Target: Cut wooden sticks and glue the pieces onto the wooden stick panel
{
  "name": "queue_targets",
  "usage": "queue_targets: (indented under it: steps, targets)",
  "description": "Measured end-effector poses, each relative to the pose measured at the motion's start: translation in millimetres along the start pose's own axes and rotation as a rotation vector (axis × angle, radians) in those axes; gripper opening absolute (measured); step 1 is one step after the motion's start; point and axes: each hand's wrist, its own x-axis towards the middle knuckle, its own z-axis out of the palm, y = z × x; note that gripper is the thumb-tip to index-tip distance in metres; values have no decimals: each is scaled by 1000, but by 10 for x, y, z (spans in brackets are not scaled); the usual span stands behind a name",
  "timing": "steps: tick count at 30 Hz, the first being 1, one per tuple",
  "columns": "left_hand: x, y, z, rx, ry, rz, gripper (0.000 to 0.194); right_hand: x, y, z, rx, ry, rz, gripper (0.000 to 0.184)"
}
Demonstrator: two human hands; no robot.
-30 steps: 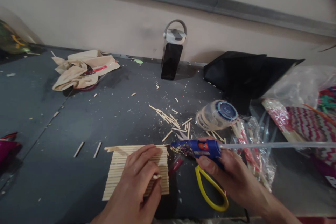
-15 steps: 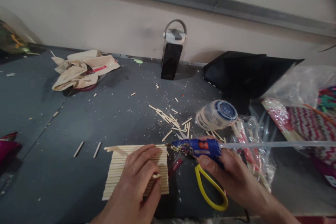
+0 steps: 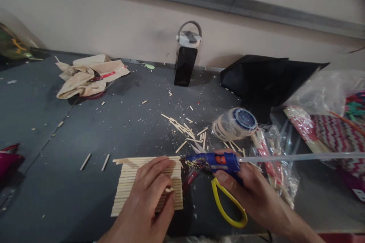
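My left hand (image 3: 152, 188) rests over a flat panel of pale wooden sticks (image 3: 125, 186) laid side by side. Its thumb and forefinger pinch a small wooden stick (image 3: 169, 190), of which just the end shows, while the other fingers press on the panel. In my right hand (image 3: 251, 188) is a blue glue gun (image 3: 218, 162), its speckled nozzle at the panel's upper right corner. A long clear glue stick (image 3: 299, 157) juts out of the gun's back. Below the gun lie yellow-handled scissors (image 3: 228, 210), partly covered by the gun and my right hand.
Cut stick pieces (image 3: 182, 129) are scattered beyond the panel, and two short sticks (image 3: 85, 161) lie left of it. A clear jar (image 3: 235, 124) lies tipped near plastic packets (image 3: 281, 167). Farther back are a phone (image 3: 185, 66) leaning on a bottle, black sheet material (image 3: 256, 79) and crumpled paper (image 3: 85, 78).
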Motion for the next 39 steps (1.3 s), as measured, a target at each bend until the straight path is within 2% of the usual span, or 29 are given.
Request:
queue_targets:
  steps: [25, 39]
  targets:
    - [11, 10, -2, -17, 7, 1, 21, 10, -21, 6, -41, 27, 14, 30]
    - [-5, -3, 6, -11, -7, -5, 20, -10, -61, -29, 6, -10, -64, 21]
